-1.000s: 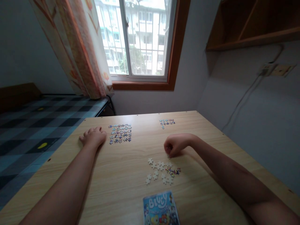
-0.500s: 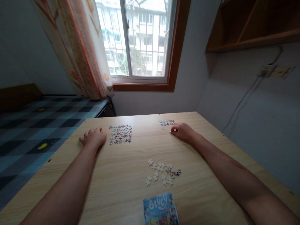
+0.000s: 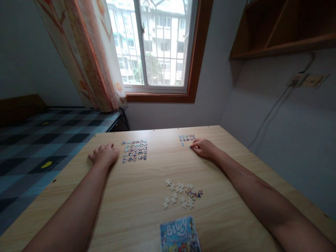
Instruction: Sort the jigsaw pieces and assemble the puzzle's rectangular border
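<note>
Tabletop (image 3: 161, 157) lies free between the left puzzle grid (image 3: 134, 152) and right rows (image 3: 187, 139) (loose pieces (image 3: 180, 187) obstruct nearer).

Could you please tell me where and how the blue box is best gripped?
I'd grip the blue box by its left and right edges, coming from above: it appears to lie flat, cover up, with straight sides, and the pale puzzle pieces lie beyond its far edge.

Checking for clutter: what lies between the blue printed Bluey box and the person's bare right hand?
The head view shows loose pale jigsaw pieces and multicoloured jigsaw pieces, then bare pale wood-grain tabletop nearer the right hand.
</note>
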`<control>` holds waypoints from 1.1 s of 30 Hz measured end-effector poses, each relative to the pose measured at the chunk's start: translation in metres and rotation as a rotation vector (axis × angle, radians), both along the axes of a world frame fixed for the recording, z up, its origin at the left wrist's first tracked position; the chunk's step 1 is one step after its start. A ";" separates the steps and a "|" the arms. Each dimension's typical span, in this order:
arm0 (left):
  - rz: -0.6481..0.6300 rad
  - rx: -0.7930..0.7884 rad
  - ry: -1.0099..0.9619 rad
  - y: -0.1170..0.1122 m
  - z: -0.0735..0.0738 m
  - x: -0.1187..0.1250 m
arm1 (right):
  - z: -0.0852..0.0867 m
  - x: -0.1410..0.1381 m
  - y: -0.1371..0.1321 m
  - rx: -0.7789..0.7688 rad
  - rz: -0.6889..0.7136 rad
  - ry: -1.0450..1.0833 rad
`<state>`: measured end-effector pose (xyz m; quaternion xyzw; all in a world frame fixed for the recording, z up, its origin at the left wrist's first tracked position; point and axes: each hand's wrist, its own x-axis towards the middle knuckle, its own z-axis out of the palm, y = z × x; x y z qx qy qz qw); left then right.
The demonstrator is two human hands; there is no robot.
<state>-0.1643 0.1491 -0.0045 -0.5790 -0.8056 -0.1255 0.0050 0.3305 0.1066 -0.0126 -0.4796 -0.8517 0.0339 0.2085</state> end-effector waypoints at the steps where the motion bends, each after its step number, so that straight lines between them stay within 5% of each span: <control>1: 0.036 -0.003 0.008 0.000 0.000 0.001 | -0.001 -0.002 0.000 -0.008 -0.012 -0.007; 12: 0.088 0.007 0.015 -0.005 0.003 0.006 | -0.008 -0.032 -0.007 0.012 -0.237 -0.176; 33: 0.096 0.000 0.003 -0.003 0.004 0.005 | -0.018 -0.029 -0.001 0.071 -0.204 -0.083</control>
